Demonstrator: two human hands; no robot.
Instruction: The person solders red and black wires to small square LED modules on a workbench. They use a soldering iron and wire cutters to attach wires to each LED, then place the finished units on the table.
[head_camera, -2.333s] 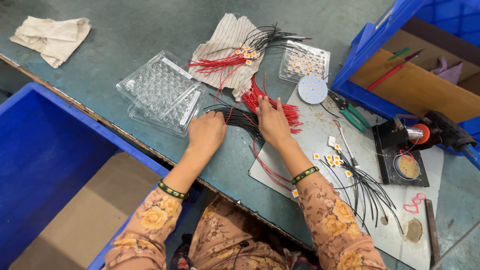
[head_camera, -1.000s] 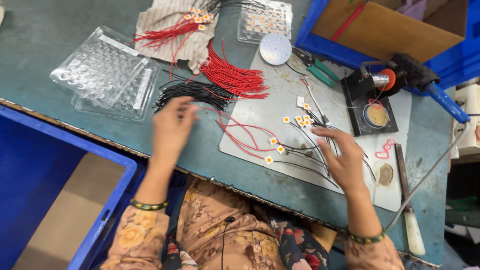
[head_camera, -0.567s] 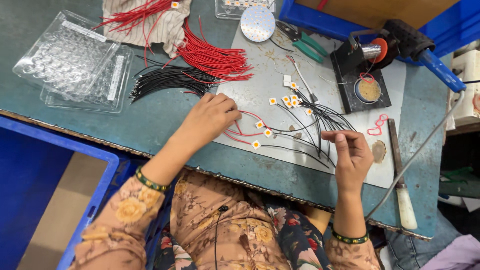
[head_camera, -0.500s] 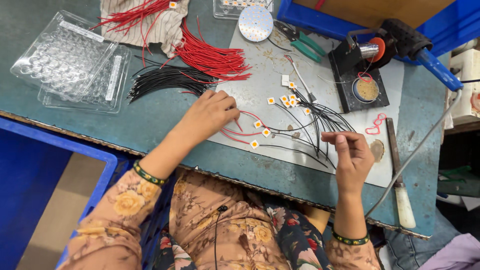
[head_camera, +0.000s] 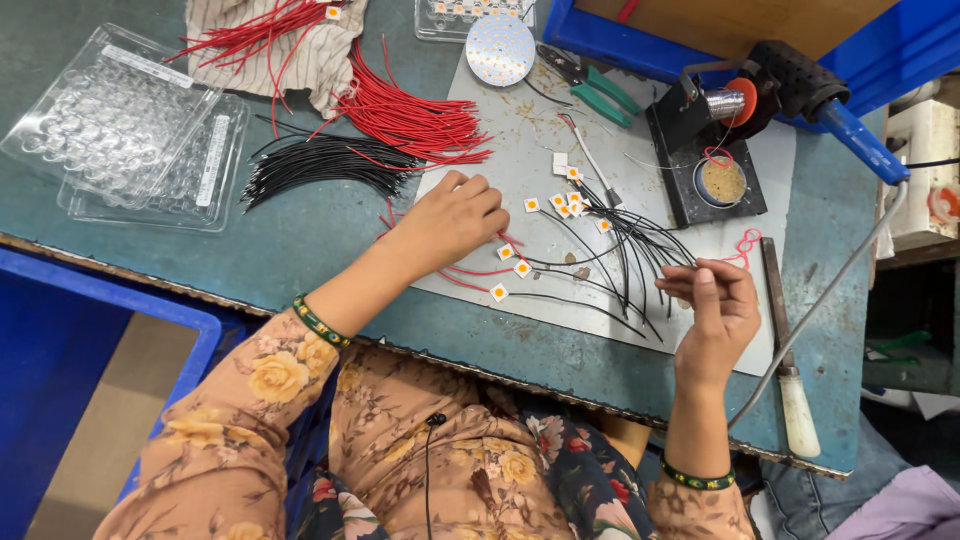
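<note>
My left hand rests on the grey work mat, fingers curled over thin red wires that carry small square white chips. My right hand is at the mat's right side, fingertips pinched on the ends of a fan of black wires that run back to more white chips. Loose bundles of red wires and black wires lie just beyond my left hand.
Clear plastic trays sit at the far left. A round white disc, green-handled pliers, a soldering stand with solder spool, and a soldering iron ring the mat. Blue bins stand at left and back.
My left hand moved from the black wire bundle onto the mat's red wires. My right hand shifted right and closed on the black wire ends. The view tilted down toward me.
</note>
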